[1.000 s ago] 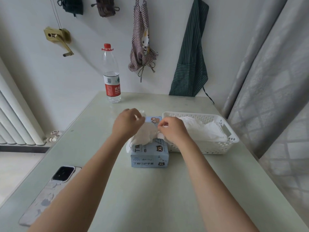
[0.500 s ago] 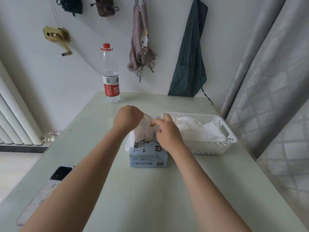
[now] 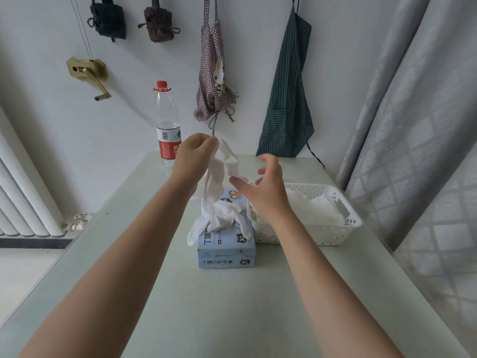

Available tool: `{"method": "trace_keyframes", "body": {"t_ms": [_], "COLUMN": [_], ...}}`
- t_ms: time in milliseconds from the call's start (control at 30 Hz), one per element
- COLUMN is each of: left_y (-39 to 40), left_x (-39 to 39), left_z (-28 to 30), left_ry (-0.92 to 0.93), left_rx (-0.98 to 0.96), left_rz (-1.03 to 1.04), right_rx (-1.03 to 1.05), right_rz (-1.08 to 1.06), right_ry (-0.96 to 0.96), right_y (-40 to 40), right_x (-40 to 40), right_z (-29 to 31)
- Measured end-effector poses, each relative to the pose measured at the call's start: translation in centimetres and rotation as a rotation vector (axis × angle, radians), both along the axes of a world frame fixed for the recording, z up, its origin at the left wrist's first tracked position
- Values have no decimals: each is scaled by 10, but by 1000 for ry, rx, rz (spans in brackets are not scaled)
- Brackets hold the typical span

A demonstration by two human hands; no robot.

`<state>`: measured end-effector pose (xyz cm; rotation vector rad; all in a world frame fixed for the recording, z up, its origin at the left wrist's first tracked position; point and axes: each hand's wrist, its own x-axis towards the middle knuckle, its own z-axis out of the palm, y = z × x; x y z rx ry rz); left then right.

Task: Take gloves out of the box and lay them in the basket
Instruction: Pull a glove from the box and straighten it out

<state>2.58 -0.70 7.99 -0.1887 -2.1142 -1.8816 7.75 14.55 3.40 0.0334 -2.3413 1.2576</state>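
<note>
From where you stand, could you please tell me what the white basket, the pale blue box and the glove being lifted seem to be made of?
White perforated basket: apparently moulded plastic, matte, judging by its regular holes and cut-out handle. Pale blue printed box: likely thin cardboard, with sharp folded edges and a slight sheen. Thin white glove in the left hand: limp, crumpled, slightly translucent film, probably nitrile or similar.

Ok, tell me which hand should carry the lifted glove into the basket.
Probably the left hand: it already pinches the lifted glove above the box. The right hand is open and empty, though nearer the basket, so it could help spread it.
</note>
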Motion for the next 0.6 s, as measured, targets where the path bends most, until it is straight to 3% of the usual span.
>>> {"method": "trace_keyframes", "body": {"t_ms": [100,233,333,433,533,600], "left_y": [7,4,1,10,20,24], "left_x": [4,2,2,11,18,18], "left_z": [3,-3,-8,-1,3,0], "left_ry": [-42,-218,-249,-126,-79,-105], "left_rx": [36,-3,-37,27,-93,-139], "left_rz": [-32,-42,-110,-301,-568,-637], "right_rx": [23,-222,-202,-100,-48,-41], "right_rz": [35,-36,-24,11,5,-21], "right_ry": [54,60,72,17,-76,-90], "right_y": [5,22,27,20,15,16], "right_x": [1,5,8,8,6,5], "right_z": [9,25,41,54,65,72]}}
